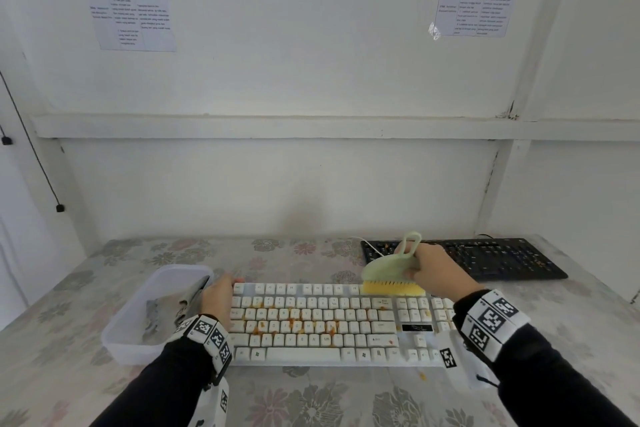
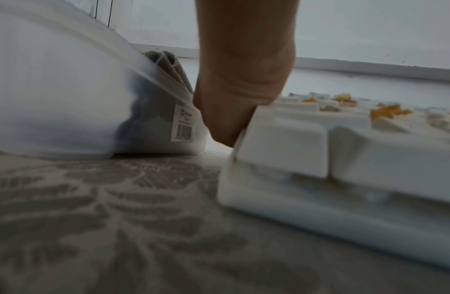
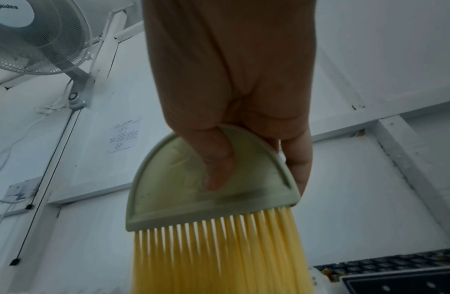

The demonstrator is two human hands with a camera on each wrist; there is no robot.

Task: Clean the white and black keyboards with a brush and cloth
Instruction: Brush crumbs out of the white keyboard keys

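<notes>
white wall, floral worktop (image 1: 294, 392): left hand (image 1: 218, 298) braces the crumb-strewn white keyboard (image 1: 311, 322), grip unclear; right hand (image 1: 436, 270) clasps the brush (image 1: 391, 274), bristles on the top row for sweeping.

White keyboard (image 1: 332, 322): lower centre of frame, flat on the table, keys strewn with orange-brown crumbs.
Black keyboard (image 1: 485, 258): right of centre, behind the white one, flat.
Brush (image 1: 391, 272): pale green body, yellow bristles down on the white keyboard's top row.
Cloth (image 1: 162, 314): grey, crumpled, lower left.
</notes>
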